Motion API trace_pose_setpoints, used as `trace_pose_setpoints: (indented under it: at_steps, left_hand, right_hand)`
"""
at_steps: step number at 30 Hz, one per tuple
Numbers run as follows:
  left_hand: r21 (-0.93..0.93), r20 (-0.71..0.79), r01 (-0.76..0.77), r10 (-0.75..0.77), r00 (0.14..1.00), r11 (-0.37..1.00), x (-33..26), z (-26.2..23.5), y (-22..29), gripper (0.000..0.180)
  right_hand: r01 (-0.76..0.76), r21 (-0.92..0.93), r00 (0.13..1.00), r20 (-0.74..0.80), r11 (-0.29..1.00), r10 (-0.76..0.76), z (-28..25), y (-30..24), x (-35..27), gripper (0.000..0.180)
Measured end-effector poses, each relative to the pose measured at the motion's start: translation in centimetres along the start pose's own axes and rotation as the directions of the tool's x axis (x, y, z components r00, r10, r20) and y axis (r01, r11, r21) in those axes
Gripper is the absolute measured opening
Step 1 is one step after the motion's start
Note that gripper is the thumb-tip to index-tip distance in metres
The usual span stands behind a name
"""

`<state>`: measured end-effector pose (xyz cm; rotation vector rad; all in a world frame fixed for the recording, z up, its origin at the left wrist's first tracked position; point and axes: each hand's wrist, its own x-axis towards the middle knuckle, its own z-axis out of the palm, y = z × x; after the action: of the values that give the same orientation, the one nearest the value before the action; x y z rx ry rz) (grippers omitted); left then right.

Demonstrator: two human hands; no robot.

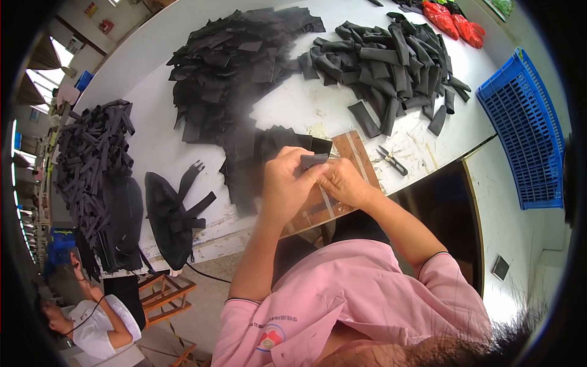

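A small folded piece of black fabric (313, 161) is held up between both hands at the table's near edge. My left hand (284, 186) is closed round its left side, with the thumb pressed on it. The fingers of my right hand (344, 181) pinch at its lower right end, close to the left thumb. Beneath the hands is a brown wooden board (356, 154) with pale strips on it. Flat black fabric pieces (284, 139) lie fanned out just beyond my left hand. Thread snips (392, 161) with a black handle rest right of the board.
Large heaps of flat black pieces (229, 64) and tube-shaped black pieces (391, 64) cover the far table. Black strips (92, 159) and a black strapped item (166, 214) lie left. Red plastic bags (454, 24), a blue crate (529, 131), a wooden stool (166, 300) and a seated person (101, 321) surround it.
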<state>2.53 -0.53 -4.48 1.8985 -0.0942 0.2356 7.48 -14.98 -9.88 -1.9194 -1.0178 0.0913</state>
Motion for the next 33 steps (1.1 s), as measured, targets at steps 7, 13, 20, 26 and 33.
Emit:
trace_pose_setpoints:
  at_steps: [7, 13, 20, 26, 33]
  left_hand:
    - [-0.586, -0.263, -0.187, 0.034, 0.964, 0.789, -1.2, 0.3, 1.0, 0.018]
    - [-0.828, -0.255, -0.156, -0.114, 0.960, 0.538, -1.9, 0.0, -1.4, 0.019]
    - [-0.688, -0.282, -0.138, -0.088, 0.955, 0.712, -2.2, -0.3, -0.7, 0.017]
    - [-0.457, -0.422, -0.117, -0.099, 0.901, 0.882, -0.7, -1.2, -2.8, 0.015]
    - [0.504, -0.643, 0.613, -0.210, 0.737, 0.609, 3.7, -7.5, -16.8, 0.025]
  right_hand:
    - [-0.026, -0.150, 0.991, 0.126, 0.988, 0.045, -2.6, -3.1, 1.7, 0.029]
    - [0.062, -0.279, 0.996, 0.072, 0.958, -0.044, -1.4, -2.9, 1.6, 0.031]
    - [0.041, -0.083, 0.999, 0.020, 0.996, -0.039, -0.3, -2.1, 0.9, 0.029]
    - [0.035, -0.026, 0.990, 0.136, 0.999, -0.031, -3.4, -3.7, 2.5, 0.025]
    - [-0.187, 0.775, 0.803, -0.233, 0.604, 0.548, -10.7, -1.6, 8.8, 0.052]
